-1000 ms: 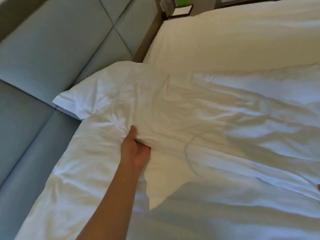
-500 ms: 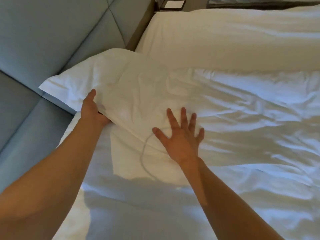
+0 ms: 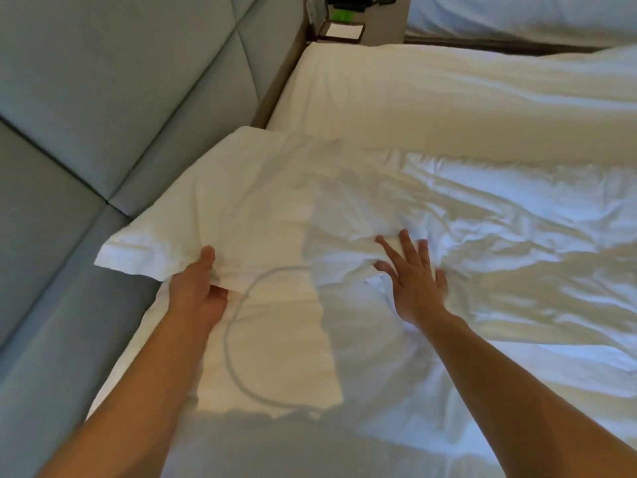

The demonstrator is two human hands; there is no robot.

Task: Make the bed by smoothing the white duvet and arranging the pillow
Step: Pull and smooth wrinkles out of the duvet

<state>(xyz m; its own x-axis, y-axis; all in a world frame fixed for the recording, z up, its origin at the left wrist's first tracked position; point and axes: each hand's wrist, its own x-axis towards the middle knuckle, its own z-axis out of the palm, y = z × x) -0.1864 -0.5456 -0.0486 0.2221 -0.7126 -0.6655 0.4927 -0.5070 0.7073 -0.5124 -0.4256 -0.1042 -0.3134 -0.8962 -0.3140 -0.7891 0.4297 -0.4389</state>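
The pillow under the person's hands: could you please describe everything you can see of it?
The pillow is white, in a plain fabric-looking case with a flat flanged border at its near-left corner. It looks soft and creased. It lies flat and skewed at the head of the bed, its left corner overhanging the grey padded headboard side. The left hand grips its near edge, thumb on top. The right hand, fingers spread, presses on its right end where it meets the rumpled white duvet. A shadow crosses its right part.
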